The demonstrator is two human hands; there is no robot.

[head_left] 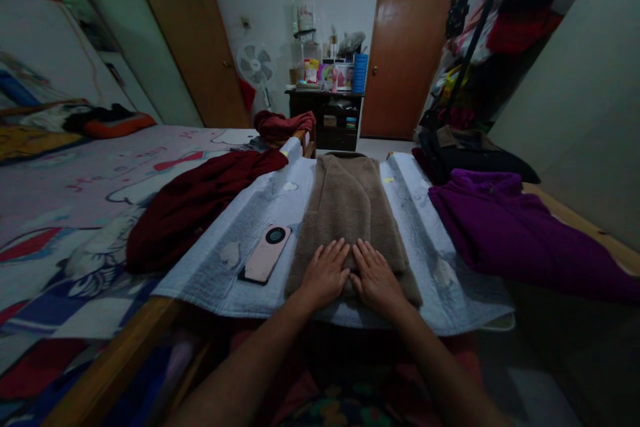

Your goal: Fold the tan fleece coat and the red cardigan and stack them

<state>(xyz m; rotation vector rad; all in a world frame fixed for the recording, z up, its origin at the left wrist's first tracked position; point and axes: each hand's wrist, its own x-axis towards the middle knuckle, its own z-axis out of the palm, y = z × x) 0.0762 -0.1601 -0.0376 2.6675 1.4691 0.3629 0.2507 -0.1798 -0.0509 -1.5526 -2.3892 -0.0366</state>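
Grip: left hand [324, 275] and right hand [378, 278] palm-down, fingers extended, grasping nothing; equally near, resting on near part of brown garment [345, 207]. Its long axis runs straight ahead. Pale blue cloth [213, 287] beneath. Phone [263, 261] just left, likeliest obstruction; maroon garment [190, 207] farther left, purple garment [520, 233] right.

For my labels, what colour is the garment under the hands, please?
The garment is brown, seen in head view.
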